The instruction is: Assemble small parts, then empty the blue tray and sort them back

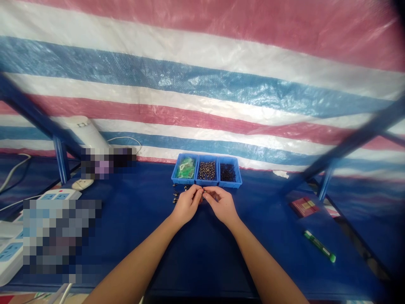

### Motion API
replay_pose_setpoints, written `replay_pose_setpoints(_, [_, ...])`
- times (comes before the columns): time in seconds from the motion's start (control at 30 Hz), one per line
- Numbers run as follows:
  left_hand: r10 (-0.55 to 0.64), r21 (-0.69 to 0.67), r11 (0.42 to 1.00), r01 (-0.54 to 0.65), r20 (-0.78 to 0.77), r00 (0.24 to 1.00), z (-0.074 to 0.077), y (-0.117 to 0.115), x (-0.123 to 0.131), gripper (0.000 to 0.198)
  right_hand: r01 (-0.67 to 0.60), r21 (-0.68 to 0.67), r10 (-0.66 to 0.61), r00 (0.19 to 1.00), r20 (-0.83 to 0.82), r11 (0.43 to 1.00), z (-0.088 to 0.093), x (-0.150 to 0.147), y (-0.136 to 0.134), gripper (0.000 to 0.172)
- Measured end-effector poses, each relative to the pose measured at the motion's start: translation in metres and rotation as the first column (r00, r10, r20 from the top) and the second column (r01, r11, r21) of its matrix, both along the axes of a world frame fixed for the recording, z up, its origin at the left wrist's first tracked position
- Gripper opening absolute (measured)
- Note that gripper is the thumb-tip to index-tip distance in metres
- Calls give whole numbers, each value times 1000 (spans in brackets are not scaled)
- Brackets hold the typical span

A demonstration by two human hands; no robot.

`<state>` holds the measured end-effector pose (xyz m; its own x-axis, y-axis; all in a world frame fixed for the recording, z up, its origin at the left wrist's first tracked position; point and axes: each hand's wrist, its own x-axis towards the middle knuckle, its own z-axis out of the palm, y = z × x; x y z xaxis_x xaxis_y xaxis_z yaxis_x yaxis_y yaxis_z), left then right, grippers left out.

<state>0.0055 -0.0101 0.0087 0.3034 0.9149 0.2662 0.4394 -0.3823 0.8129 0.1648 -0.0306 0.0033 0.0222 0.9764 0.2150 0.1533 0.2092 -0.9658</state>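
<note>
My L hand (187, 204) and R hand (223, 205) meet over the table (133, 202), just nearside of the bins, each w/ thumb & index pinching at one small part (205, 192). It's right btwn the fingertips, mostly hidden, so can't tell its exact shape or if it's one pc or two; a bit of it looks brassy. To do this fingertip work well, I'd say: light grip, pads square on it, one hand steady as the anchor & the other doing the fine turning. If it's threaded (can't tell), best to line it up dead straight before any force, bc a crooked start could jam. Wrists low & close to the table would be smart too: a slip then means a short drop, not a lost pc. Loose pcs (175, 195) lie by my L hand, nr the L bin (181, 180), dark w/ brassy bits; worth minding my L knuckles so they don't get knocked about. L bin has green & whitish stuff, mid bin (207, 183) brassy pcs, R bin (230, 185) thin black ones, too small to ID. All three sit side by side just past my fingers, so elbows in & no forward shove, else I could bump them. Green tube (319, 246) is well off to the R, out of the way.
</note>
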Motion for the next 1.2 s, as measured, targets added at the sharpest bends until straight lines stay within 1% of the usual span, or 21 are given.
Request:
replay_pose_setpoints(0.2, [-1,-11,1000,1,18,1000,1,0,-1,21,44,-3,-44,999,-13,999,2,4,3,24])
replay_pose_setpoints(0.4, [15,-13,1000,-15,1,1000,2,1,0,21,32,-12,-32,999,-20,999,2,3,2,25])
replay_pose_setpoints(0.6, [-23,-7,1000,23,-30,999,1,1,-1,21,41,-10,-41,999,5,999,3,3,1,23])
replay_pose_setpoints(0.7, [-16,-6,1000,16,-38,999,0,1,-1,21,45,-8,-45,999,6,999,4,5,1,23])
replay_pose_setpoints(0.8, [-3,15,1000,3,-51,999,0,1,-1,20,38,-10,-38,999,6,999,4,5,1,23])
replay_pose_setpoints(0.93, [-25,65,997,30,-78,997,4,1,-1,21,29,-22,-30,1000,-8,999,5,4,1,25])
replay_pose_setpoints(1.07, [-45,35,998,47,-70,997,6,0,-1,22,16,-32,-17,1000,-22,999,5,3,0,26])
replay_pose_setpoints(1.2, [-38,-3,999,38,-22,999,4,0,-1,23,23,-30,-24,999,-31,999,5,3,0,25])
